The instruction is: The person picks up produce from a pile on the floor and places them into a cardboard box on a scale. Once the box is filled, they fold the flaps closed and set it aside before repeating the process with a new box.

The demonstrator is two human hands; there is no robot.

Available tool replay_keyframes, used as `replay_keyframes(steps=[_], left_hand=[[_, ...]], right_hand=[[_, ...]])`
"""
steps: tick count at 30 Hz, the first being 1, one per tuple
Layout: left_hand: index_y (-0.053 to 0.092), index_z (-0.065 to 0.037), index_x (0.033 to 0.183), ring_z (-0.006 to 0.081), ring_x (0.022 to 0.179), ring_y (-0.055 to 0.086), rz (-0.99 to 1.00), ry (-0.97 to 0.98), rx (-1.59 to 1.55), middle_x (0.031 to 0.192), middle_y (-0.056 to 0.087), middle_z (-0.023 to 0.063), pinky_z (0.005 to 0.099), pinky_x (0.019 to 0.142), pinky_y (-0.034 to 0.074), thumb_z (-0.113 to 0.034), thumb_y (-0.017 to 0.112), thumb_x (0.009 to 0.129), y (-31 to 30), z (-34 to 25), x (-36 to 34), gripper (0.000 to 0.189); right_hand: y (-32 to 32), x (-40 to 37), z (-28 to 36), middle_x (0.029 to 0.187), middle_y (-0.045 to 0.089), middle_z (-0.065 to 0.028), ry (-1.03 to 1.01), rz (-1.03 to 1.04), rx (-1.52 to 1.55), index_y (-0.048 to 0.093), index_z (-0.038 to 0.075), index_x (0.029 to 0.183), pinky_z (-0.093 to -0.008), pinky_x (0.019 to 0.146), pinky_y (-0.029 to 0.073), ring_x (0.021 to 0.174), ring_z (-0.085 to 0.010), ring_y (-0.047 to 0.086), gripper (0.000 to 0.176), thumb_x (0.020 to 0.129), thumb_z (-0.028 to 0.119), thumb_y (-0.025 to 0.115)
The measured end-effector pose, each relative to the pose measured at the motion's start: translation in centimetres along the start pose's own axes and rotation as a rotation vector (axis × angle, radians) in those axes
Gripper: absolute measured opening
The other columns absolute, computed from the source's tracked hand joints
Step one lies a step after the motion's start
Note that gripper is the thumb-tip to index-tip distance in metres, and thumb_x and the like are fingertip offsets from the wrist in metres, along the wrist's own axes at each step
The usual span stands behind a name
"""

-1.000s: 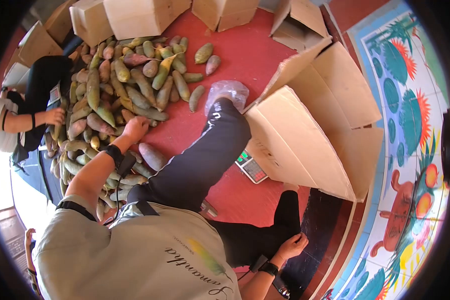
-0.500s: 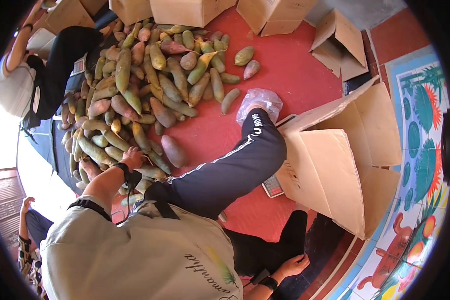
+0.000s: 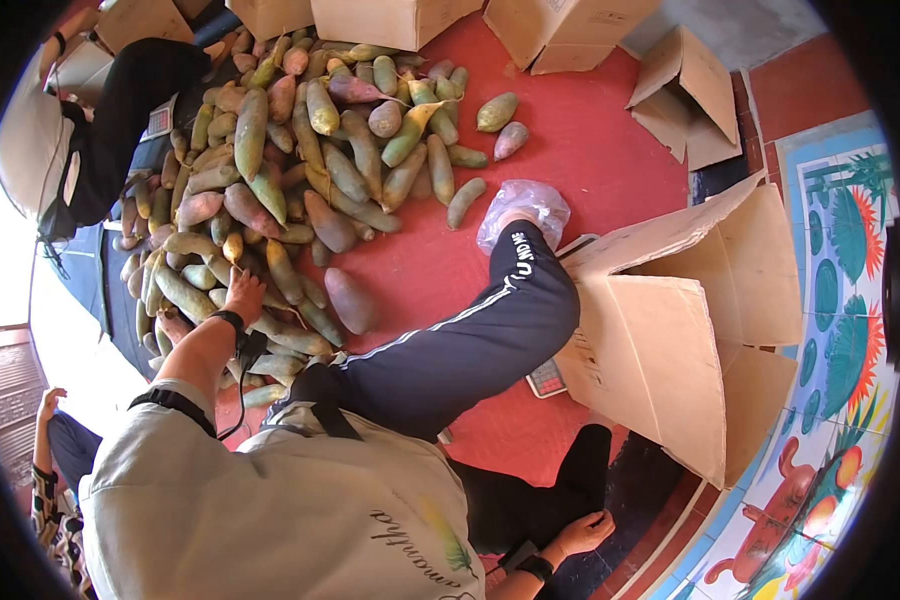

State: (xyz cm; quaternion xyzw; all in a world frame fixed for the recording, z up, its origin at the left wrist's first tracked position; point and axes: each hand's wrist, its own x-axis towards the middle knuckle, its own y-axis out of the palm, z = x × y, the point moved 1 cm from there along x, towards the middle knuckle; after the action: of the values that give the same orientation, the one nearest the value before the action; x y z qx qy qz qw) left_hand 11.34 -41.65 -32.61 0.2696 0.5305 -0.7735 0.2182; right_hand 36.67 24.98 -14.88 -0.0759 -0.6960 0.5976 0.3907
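Observation:
Long green and pinkish root vegetables [image 3: 348,300] lie heaped on the red floor at left and centre. My left hand [image 3: 245,297] is over the near side of the heap, touching the vegetables. Its fingers are stretched forward and a little apart, with nothing lifted in them. Just beyond its fingertips is a small yellowish vegetable [image 3: 233,247]. My right hand [image 3: 585,533] rests low beside my bent leg, away from the heap. Its fingers are curled together, and nothing shows in them. Black straps circle both wrists.
A large open cardboard box [image 3: 660,340] stands to the right, partly over a scale [image 3: 547,378]. My foot in a plastic bag [image 3: 523,213] is beside it. More boxes [image 3: 370,20] line the far side. Another person [image 3: 120,130] sits at the upper left; someone else's hand [image 3: 50,402] shows lower left.
My left hand has slid left and farther forward over the heap, its fingers now stretched out more. My right hand has stayed in place. The view has shifted slightly.

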Motion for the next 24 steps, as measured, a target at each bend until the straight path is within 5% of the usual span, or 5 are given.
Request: replay_keyframes(steps=[2,11,14,18,24], left_hand=[[0.059,-0.017,0.113,0.0266,0.114,0.04,0.016,0.045,0.077,0.112,0.049,0.0063,0.0567,0.106,0.015,-0.025,0.065,0.07,-0.3,-0.4,0.1,0.045],[0.059,-0.02,0.114,0.027,0.115,0.043,0.061,0.133,0.239,0.116,0.052,0.0063,0.0558,0.097,0.03,-0.028,0.059,0.079,-0.8,-2.2,-1.3,0.036],[0.057,-0.015,0.11,0.0272,0.102,0.056,-0.006,0.164,-0.035,0.105,0.06,0.0064,0.0416,0.083,0.046,-0.035,0.061,0.08,-4.3,-2.9,-2.0,0.036],[0.049,-0.005,0.116,0.0327,0.099,0.058,-0.022,0.065,-0.524,0.103,0.061,0.018,0.0406,0.083,0.046,-0.038,0.061,0.079,-12.0,-4.1,-1.6,0.051],[0.041,0.004,0.123,0.0382,0.106,0.052,-0.277,0.148,-0.721,0.11,0.057,0.0246,0.0421,0.088,0.043,-0.038,0.059,0.082,-17.3,-6.5,1.4,0.061]], right_hand=[[-0.2,0.1,0.4,0.084,0.058,-0.0169,0.027,0.009,-0.01,0.057,-0.003,0.089,-0.0394,0.071,0.048,0.08,-0.0336,0.057,0.011,0.086,0.005,0.05],[0.1,0.1,0.5,0.083,0.057,-0.0173,-0.009,-0.047,0.039,0.057,-0.004,0.088,-0.0415,0.066,0.047,0.077,-0.0344,0.056,0.01,0.084,0.003,0.05],[-0.1,-0.1,0.5,0.085,0.057,-0.0173,0.061,-0.005,0.073,0.057,-0.004,0.091,-0.0406,0.071,0.047,0.081,-0.0337,0.056,0.014,0.084,0.006,0.05],[0.0,-0.1,0.5,0.086,0.057,-0.0173,0.108,-0.031,0.084,0.057,-0.004,0.09,-0.0406,0.07,0.047,0.081,-0.0339,0.057,0.014,0.084,0.006,0.05],[0.1,-0.7,0.0,0.082,0.056,-0.0168,0.081,-0.1,0.13,0.057,-0.004,0.088,-0.0408,0.066,0.048,0.076,-0.0336,0.057,0.01,0.084,0.003,0.051]])
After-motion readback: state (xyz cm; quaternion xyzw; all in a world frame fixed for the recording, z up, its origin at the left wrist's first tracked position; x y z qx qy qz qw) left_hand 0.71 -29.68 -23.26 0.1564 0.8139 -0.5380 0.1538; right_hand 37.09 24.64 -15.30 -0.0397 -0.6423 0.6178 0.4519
